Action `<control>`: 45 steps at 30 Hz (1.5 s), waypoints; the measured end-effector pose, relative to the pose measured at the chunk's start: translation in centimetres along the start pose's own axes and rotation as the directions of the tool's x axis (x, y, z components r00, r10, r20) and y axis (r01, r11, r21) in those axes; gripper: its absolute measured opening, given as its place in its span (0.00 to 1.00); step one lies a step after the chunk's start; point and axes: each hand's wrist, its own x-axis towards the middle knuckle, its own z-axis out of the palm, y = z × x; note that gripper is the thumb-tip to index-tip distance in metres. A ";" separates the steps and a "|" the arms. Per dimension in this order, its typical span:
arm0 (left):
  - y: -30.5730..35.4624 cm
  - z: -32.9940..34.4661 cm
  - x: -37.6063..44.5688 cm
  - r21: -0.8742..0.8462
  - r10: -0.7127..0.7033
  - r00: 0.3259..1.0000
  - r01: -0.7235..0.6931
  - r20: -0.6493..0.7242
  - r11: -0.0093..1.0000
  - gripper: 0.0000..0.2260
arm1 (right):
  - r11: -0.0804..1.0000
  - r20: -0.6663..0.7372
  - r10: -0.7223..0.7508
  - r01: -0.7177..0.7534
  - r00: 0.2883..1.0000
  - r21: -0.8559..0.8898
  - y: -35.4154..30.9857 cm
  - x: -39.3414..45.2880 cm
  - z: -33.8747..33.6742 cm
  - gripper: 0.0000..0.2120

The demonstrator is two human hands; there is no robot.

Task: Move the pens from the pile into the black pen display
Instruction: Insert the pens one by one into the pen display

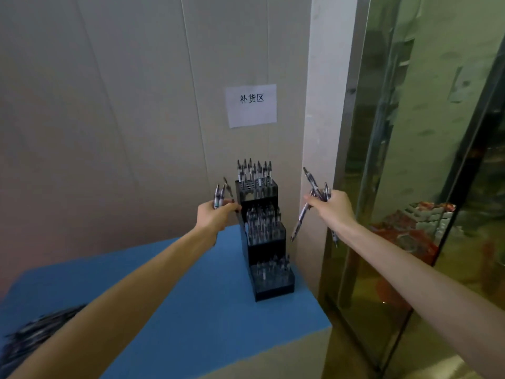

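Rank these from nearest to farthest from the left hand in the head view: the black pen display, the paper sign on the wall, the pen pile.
1. black pen display, just right of the left hand.
2. paper sign, above on the wall.
3. pen pile, at the table's near-left corner.

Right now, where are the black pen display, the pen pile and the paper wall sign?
black pen display (263, 253): head view, front wall of its middle tier.
pen pile (35, 337): head view, middle of the blurred heap at the table's near left edge.
paper wall sign (251, 105): head view, centre of the sheet, on its printed characters.
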 end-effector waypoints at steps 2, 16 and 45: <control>1.2 1.0 1.3 0.001 0.033 0.998 -0.033 -0.058 0.999 0.04 | 1.000 -0.019 -0.025 0.025 1.000 -0.008 -0.3 2.4 -0.2 0.13; 5.1 6.6 14.4 0.255 0.356 0.927 -0.317 -0.121 0.913 0.05 | 0.964 0.008 -0.261 0.261 0.965 -0.056 0.0 19.2 3.7 0.15; 2.5 7.1 22.4 0.697 0.477 0.865 -0.439 0.156 0.567 0.10 | 0.861 0.497 -0.502 0.464 0.708 0.208 2.7 32.9 10.4 0.10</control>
